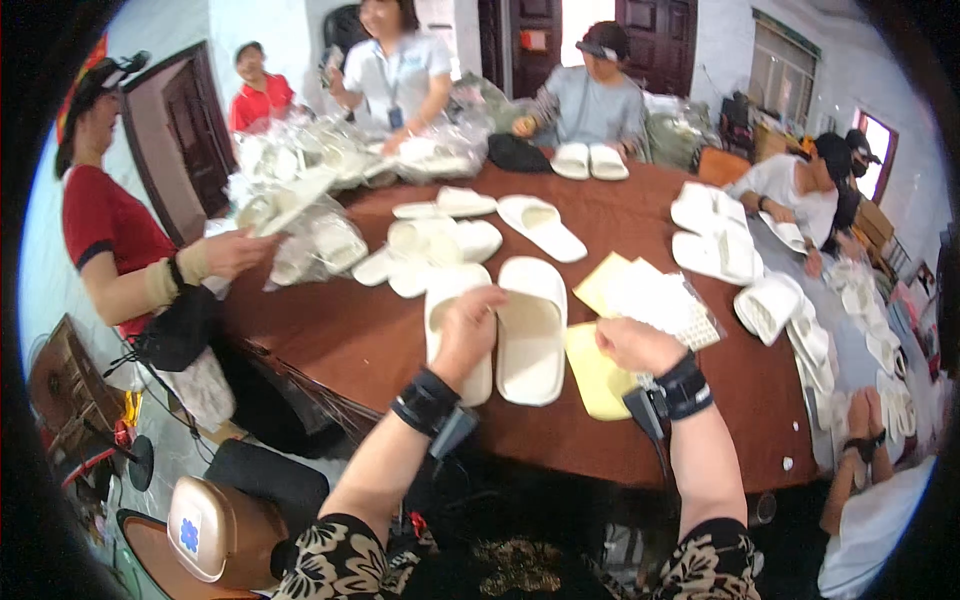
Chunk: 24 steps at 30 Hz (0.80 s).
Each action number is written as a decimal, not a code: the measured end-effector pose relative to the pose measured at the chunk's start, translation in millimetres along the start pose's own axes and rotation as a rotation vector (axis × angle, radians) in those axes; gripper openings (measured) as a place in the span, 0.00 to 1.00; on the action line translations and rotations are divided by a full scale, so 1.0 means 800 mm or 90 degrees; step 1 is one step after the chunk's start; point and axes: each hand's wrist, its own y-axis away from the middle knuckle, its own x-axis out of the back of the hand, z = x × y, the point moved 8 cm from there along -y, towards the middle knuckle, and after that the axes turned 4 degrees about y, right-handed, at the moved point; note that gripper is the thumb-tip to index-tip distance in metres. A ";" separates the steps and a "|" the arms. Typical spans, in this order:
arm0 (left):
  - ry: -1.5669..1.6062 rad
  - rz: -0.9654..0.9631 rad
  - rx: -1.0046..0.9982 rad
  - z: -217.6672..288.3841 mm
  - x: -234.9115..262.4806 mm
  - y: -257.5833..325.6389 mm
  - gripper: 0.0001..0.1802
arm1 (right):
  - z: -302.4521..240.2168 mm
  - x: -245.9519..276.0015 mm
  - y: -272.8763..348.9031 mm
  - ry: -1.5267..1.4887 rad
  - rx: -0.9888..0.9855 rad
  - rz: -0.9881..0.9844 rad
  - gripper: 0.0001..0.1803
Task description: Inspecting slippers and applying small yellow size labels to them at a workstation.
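A pair of white slippers lies side by side in front of me, the left slipper (440,318) partly hidden under my hand and the right slipper (531,345) in full view. My left hand (468,332) is closed at the left slipper's strap, its fingertips by the gap between the two. My right hand (643,346) has its fingers curled together over a yellow sheet (596,385); what they pinch, if anything, is hidden. White sheets (650,298) and a sheet of small pale stickers (697,328) lie just beyond it. I wear a black band on each wrist.
More white slippers lie on the brown-covered table (620,215), beyond the pair and at the right. Bagged slippers (330,150) are heaped at the far left. A person in red (112,225) stands at the left holding a slipper. Other people are around the table.
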 end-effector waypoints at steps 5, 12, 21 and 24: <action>0.013 0.014 -0.070 0.014 0.003 0.001 0.14 | -0.006 0.005 0.002 -0.026 -0.007 -0.023 0.04; 0.016 0.005 -0.044 0.014 0.005 0.004 0.11 | -0.010 0.012 0.009 -0.032 -0.050 -0.037 0.04; 0.040 0.010 -0.040 0.011 0.003 0.002 0.13 | -0.023 0.013 0.015 0.001 -0.029 -0.078 0.02; 0.041 0.007 -0.041 0.009 0.003 0.002 0.13 | -0.018 0.013 0.012 -0.032 -0.035 -0.070 0.04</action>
